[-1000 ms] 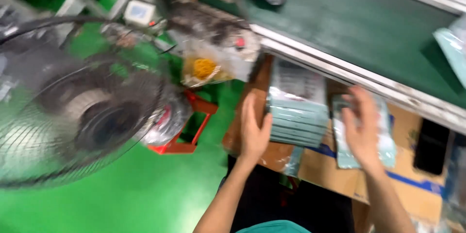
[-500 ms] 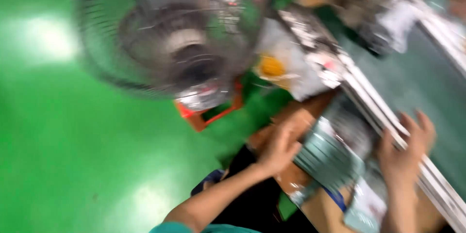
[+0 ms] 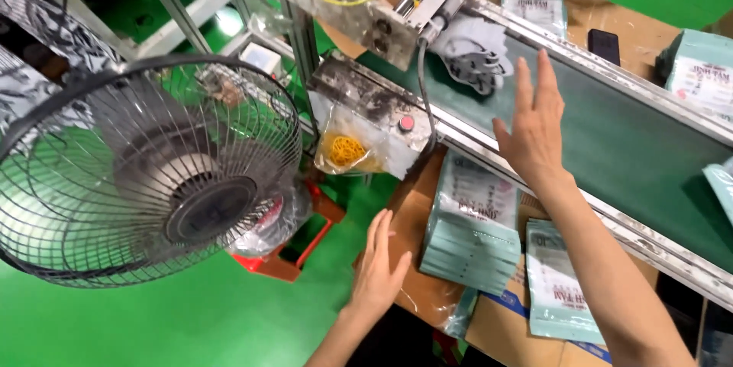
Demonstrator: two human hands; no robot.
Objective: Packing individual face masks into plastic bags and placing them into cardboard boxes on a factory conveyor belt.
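R hand [image 3: 534,126] is open, fingers spread & pointing up, raised over the near edge of the green conveyor belt [image 3: 611,138], holding nothing. Just past its fingertips a clear pouch with black print [image 3: 475,50] lies flat on the belt; can't tell its long axis. L hand [image 3: 378,275] is open too, palm flat, fingers together, empty, just beside the stack of pale teal packets [image 3: 473,233]. Stack sits on cardboard [image 3: 412,206] below the belt, long axis running away from the person, printed faces up. Wire-cage fan [image 3: 145,176] stands well left.
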